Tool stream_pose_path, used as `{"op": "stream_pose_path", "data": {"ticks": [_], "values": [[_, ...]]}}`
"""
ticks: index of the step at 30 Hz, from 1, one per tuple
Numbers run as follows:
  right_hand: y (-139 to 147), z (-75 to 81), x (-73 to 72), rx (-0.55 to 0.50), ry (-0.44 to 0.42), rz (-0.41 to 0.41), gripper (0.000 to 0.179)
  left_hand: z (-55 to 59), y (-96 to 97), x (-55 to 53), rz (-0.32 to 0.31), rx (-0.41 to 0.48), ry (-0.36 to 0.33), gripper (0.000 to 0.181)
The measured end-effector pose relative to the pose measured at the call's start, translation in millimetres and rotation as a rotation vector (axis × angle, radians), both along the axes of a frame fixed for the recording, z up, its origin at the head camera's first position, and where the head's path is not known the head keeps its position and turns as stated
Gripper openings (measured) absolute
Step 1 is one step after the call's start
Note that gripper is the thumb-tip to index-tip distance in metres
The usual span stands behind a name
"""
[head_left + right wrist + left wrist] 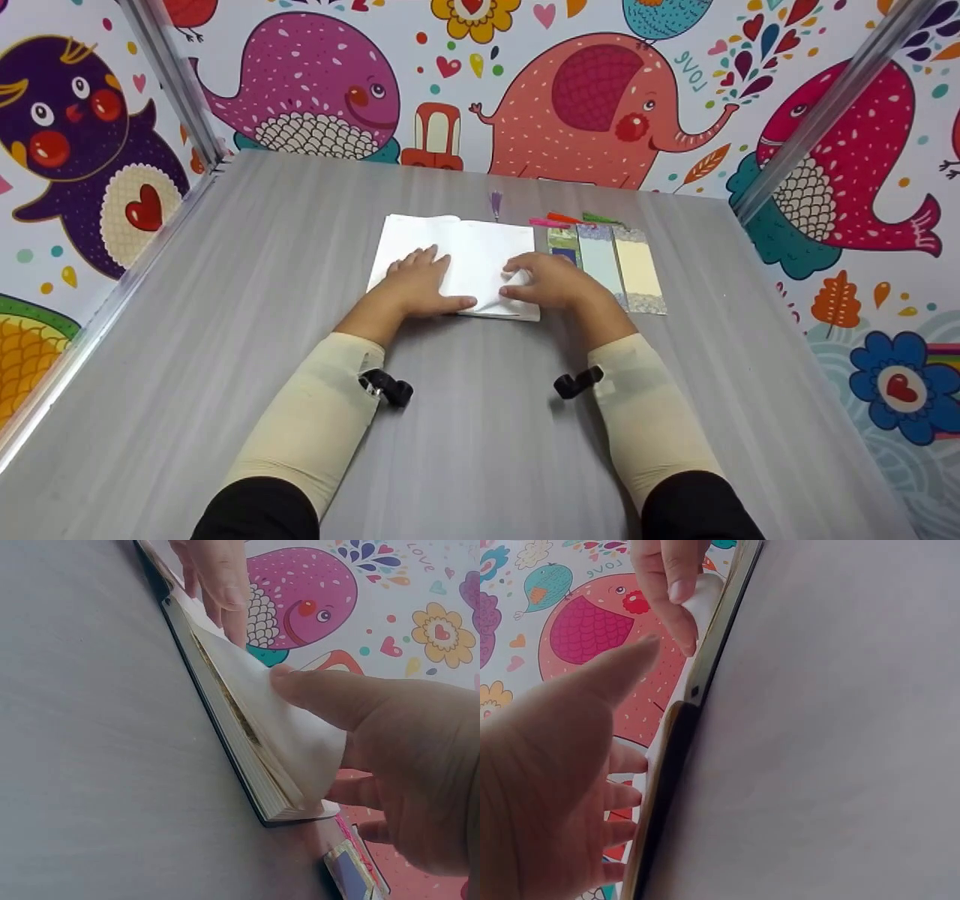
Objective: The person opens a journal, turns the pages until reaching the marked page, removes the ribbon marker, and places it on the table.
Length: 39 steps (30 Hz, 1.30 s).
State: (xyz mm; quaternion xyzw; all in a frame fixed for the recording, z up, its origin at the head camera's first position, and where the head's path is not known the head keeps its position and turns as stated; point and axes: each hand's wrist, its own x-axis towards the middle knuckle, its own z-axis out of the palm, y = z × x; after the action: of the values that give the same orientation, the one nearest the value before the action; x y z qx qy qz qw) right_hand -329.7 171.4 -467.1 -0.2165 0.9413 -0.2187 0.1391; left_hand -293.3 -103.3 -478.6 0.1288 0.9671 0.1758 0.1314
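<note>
An open book [480,244] with blank white pages lies on the table, its page block and dark cover edge showing in the right wrist view. My left hand [424,283] rests on the left page with fingers spread and the thumb reaching towards the fold. At the lower right corner, my right hand [553,280] pinches a lifted page [304,742] between thumb and fingers, and the paper curls upward. Beneath that leaf, a patterned strip [245,724] shows between the pages. A purple tassel [496,204] sticks out past the book's top edge.
Right of the book lie three bookmarks, including a pale blue one [600,262] and a cream one [637,270], with pink, orange and green tassels above. The grey table [480,420] meets cartoon-printed walls [450,90] at the back and sides.
</note>
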Motion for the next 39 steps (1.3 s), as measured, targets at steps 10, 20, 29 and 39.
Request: {"op": "stream_pose_path", "data": {"ticks": [10,20,29,39], "values": [[-8.9,-1.1,-0.4,-0.174,0.138,-0.024,0.032,-2.5,2.4,2.5,-0.002,-0.013,0.019,0.131],[-11.2,1.9,0.6,-0.26,0.189,0.003,0.027,-5.4,5.4,1.4,0.026,-0.023,0.046,0.123],[-6.3,4.1,0.8,-0.263,0.244,-0.02,0.054,-4.0,5.8,-1.4,0.049,0.036,0.089,0.118],[-0.3,6.2,-2.0,-0.214,0.207,-0.03,0.099,-4.1,2.7,-4.8,0.028,0.096,0.226,0.136]]}}
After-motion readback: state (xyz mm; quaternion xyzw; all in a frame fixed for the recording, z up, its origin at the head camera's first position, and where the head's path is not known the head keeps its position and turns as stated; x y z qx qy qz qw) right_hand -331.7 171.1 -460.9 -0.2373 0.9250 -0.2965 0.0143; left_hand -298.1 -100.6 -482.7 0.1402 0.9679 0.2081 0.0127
